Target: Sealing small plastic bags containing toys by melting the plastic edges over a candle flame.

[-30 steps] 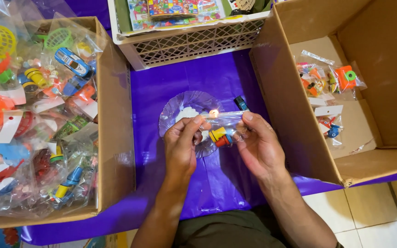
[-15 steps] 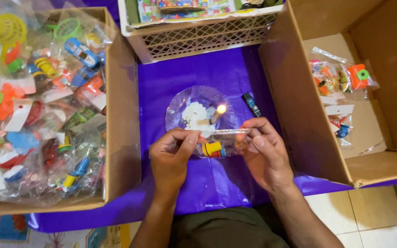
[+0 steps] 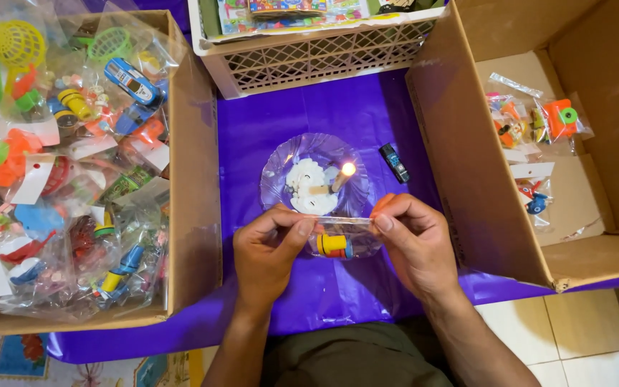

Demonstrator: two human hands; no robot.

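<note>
Both my hands pinch the top edge of a small clear plastic bag (image 3: 338,233) with a yellow, blue and orange toy (image 3: 334,246) inside. My left hand (image 3: 270,251) grips the bag's left corner and my right hand (image 3: 413,240) grips its right corner. The bag's top edge sits just below the flame of a short lit candle (image 3: 343,175). The candle stands tilted in white wax on a clear glass plate (image 3: 284,161) on the purple cloth (image 3: 252,129).
A cardboard box (image 3: 195,179) on the left holds several bagged toys. A larger cardboard box (image 3: 460,165) on the right holds a few bagged toys (image 3: 539,122). A white lattice crate (image 3: 309,61) stands behind. A small dark lighter (image 3: 394,163) lies right of the plate.
The view has shifted slightly. My hands have lowered the bag a little, keeping its top edge stretched near the candle flame.
</note>
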